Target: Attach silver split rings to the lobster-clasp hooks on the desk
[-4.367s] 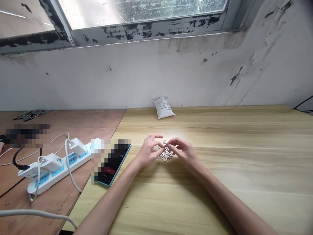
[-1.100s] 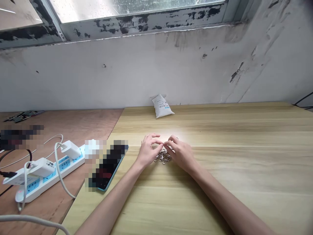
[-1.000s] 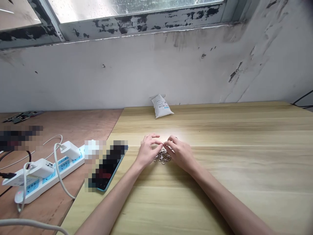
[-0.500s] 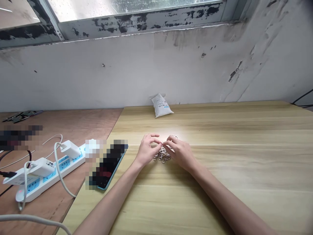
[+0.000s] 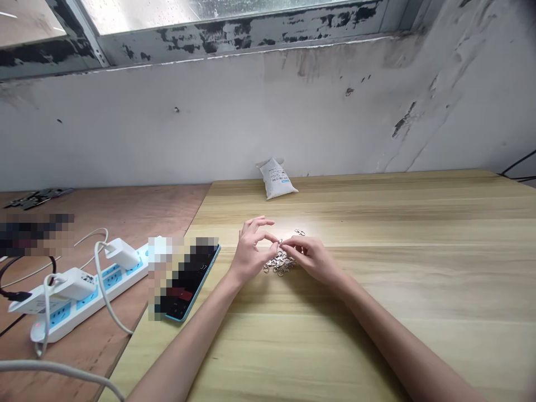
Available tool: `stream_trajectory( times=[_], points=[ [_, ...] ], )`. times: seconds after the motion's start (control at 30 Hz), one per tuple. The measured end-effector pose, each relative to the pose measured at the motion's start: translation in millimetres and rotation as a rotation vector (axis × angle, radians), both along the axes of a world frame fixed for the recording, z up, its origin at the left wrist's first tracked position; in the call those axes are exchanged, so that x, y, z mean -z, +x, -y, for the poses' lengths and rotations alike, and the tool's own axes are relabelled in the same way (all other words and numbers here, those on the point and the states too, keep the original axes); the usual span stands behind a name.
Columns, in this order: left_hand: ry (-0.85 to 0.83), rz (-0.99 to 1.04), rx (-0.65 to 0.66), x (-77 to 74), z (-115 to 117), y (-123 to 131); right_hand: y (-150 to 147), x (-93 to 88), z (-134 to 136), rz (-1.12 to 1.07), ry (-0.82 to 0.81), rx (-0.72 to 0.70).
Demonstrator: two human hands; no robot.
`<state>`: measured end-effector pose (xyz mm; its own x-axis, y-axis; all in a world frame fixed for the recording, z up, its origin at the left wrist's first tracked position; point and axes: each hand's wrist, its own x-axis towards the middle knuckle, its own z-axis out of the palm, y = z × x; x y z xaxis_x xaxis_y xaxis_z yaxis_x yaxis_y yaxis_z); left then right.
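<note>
A small pile of silvery metal key rings and clasps lies on the light wooden table. Just above it, my left hand pinches with thumb and forefinger, its other fingers raised and spread. My right hand meets it from the other side, thumb and forefinger pressed together. Between the two pinches a small metal ring shows; the rest of the piece is hidden by the fingertips. Beyond my right fingers lies a separate metal clasp with ring.
A white plastic packet rests near the wall. To my left are a phone, partly blurred out, and a white power strip with chargers and cables on a lower brown board. Dark flat pieces lie at the far left.
My left forefinger and thumb have opened into a rounder loop, and the other fingers have lifted. My right fingers have straightened, uncovering the separate clasp behind them and the small ring.
</note>
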<state>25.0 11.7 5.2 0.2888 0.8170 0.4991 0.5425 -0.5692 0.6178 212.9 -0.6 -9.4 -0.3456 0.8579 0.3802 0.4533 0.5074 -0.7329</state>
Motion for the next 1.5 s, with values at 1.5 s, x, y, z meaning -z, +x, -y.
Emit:
stream_trajectory(
  times=[1.5],
  points=[
    [0.041, -0.369, 0.055, 3.4, -5, -14, -16, -3.2, 14, 0.311, 0.487, 0.054]
  ],
)
